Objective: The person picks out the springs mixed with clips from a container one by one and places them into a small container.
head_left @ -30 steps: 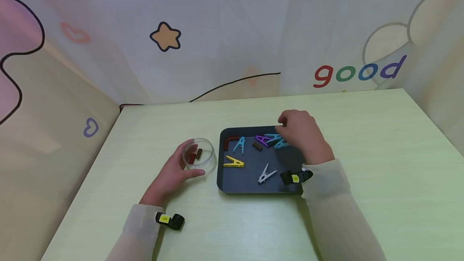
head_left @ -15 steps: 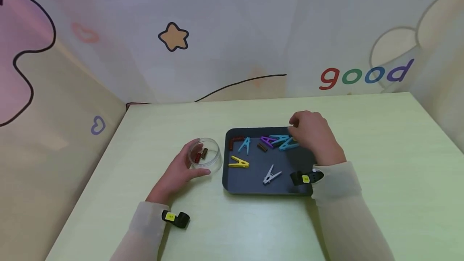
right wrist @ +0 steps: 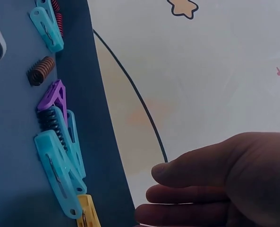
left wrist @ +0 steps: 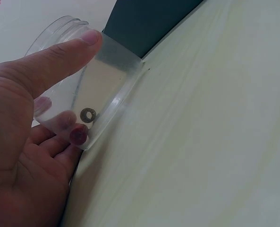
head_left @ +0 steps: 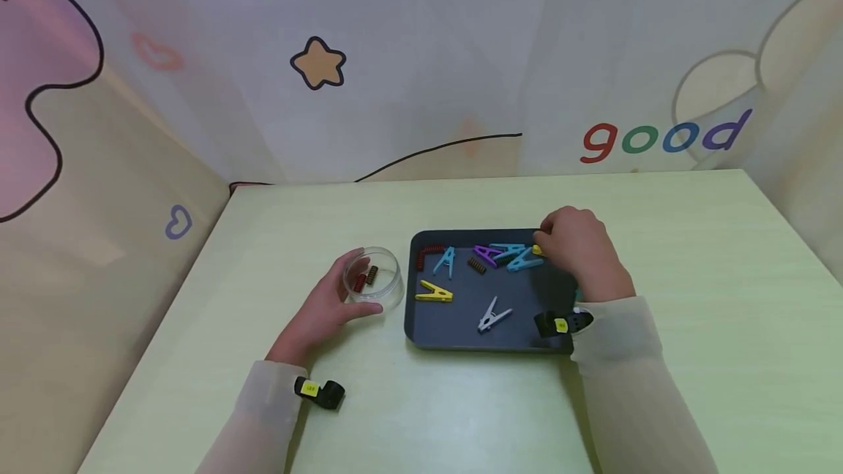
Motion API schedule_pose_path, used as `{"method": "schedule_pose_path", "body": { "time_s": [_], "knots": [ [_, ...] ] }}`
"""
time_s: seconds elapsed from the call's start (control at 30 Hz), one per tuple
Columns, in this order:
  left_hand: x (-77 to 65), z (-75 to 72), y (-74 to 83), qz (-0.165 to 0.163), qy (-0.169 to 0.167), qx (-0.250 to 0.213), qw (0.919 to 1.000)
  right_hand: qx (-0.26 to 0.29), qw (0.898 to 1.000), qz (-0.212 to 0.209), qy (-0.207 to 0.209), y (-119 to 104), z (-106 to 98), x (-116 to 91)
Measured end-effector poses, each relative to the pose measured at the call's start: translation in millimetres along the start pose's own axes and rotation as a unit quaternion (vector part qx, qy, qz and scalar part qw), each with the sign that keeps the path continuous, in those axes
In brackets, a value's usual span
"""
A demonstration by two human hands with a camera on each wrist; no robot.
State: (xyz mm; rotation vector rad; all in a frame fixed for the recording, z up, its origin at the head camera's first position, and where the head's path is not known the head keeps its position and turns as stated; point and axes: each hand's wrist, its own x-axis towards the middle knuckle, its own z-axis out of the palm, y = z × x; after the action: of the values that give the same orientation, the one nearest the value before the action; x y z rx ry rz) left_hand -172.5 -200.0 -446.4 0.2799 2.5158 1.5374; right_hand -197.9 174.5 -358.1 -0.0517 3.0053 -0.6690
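Note:
With its thumb and fingers around a clear round plastic jar [head_left: 394, 287], my left hand [head_left: 316, 317] holds it beside the tray. A red spring [head_left: 359, 283] and a dark brown spring [head_left: 372, 275] lie inside the jar. My right hand [head_left: 585, 253] is over the far right corner of the dark tray [head_left: 428, 329], close to a partly covered yellow clip [head_left: 537, 249]. In the right wrist view its thumb and fingers [right wrist: 187, 215] are extended, and nothing shows between them. Some fingertips leave the frame at the bottom.
In the tray lie a purple clip [right wrist: 54, 97], a brown spring [right wrist: 41, 71], a black spring [right wrist: 49, 120], several blue clips [head_left: 525, 261], red springs [head_left: 431, 249], a yellow clip [head_left: 434, 292] and a white clip [head_left: 492, 315]. A printed cloth [head_left: 421, 57] hangs behind the table.
The right hand has shifted slightly right and toward me over the tray's corner, uncovering part of the yellow clip. The left hand keeps holding the jar. The head view has shifted a little.

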Motion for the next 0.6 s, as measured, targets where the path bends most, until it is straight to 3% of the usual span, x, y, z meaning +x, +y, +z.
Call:
{"method": "schedule_pose_path", "body": {
  "time_s": [0.6],
  "knots": [
    [1.7,0.6,-2.1,-0.001,0.003,0.006,1.0000,0.000,0.999,0.023,-0.045,1.4,4.7,1.7]
  ]
}}
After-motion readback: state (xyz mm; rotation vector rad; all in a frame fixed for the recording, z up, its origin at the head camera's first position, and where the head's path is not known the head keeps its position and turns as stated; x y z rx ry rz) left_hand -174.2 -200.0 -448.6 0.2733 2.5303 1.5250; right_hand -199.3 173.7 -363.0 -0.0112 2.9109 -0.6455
